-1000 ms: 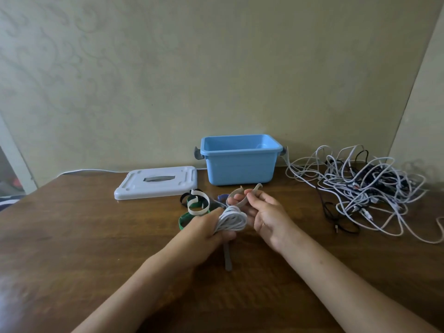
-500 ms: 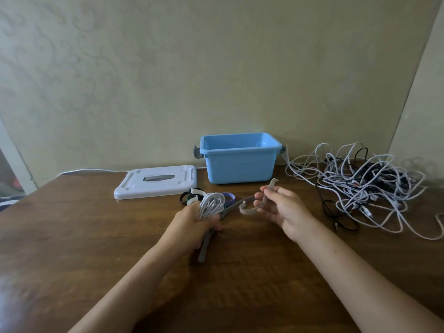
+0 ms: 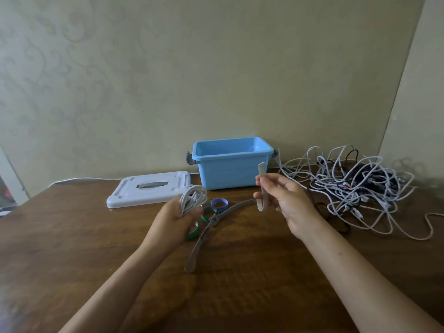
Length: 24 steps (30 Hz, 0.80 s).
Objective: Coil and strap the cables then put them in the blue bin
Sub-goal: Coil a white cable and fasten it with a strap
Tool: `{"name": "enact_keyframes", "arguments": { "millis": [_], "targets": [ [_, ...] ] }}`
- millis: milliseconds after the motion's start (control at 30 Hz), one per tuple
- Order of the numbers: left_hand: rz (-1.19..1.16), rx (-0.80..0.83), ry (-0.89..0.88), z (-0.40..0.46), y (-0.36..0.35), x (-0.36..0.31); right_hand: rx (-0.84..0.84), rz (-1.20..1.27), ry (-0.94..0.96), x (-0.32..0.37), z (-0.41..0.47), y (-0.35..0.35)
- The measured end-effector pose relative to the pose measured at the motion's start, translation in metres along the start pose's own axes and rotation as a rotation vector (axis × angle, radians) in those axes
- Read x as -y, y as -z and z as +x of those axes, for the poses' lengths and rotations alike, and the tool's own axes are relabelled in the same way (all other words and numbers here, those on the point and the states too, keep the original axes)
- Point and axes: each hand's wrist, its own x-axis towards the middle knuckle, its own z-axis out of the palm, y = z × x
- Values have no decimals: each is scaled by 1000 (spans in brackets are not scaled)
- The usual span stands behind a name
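— What have you got hold of?
— My left hand [image 3: 175,218] grips one coiled white cable [image 3: 192,199]; my right hand [image 3: 286,200] pinches one grey strap [image 3: 260,188], raised and curved.
— And on the table [image 3: 72,236]?
— One open blue bin [image 3: 230,162] at the back, empty as far as I see; one flat white lid [image 3: 149,191]; one tangled pile of thin cables [image 3: 355,188]; a few looped straps [image 3: 219,203].

The bin [image 3: 230,169] is blue, its lid [image 3: 149,189] white. Cables [image 3: 355,186] are white and black; the worktop [image 3: 72,236] is brown wood-grain.
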Motion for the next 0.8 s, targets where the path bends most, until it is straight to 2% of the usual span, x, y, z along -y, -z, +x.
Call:
{"name": "enact_keyframes", "arguments": {
  "millis": [167,300,500,600,667,733,800],
  "targets": [
    [50,93,18,15,-2,-24,137,21,68,4,-7,-7],
    [173,172,-93,25,-27,-32,234,35,92,3,-16,-17],
    [386,210,-281,33,-56,-34,176,-99,152,-8,-13,-24],
    [405,211,-327,26,-52,-40,143,-152,161,-12,-12,-26],
    [316,265,-315,17,-47,-42,139,-156,142,-13,-14,-28],
    [128,319,-273,7,-42,-44,153,-150,113,-13,-16,-29],
    [-80,332,-141,2,-39,-43,163,-166,97,-12,-18,-30]
  ]
}}
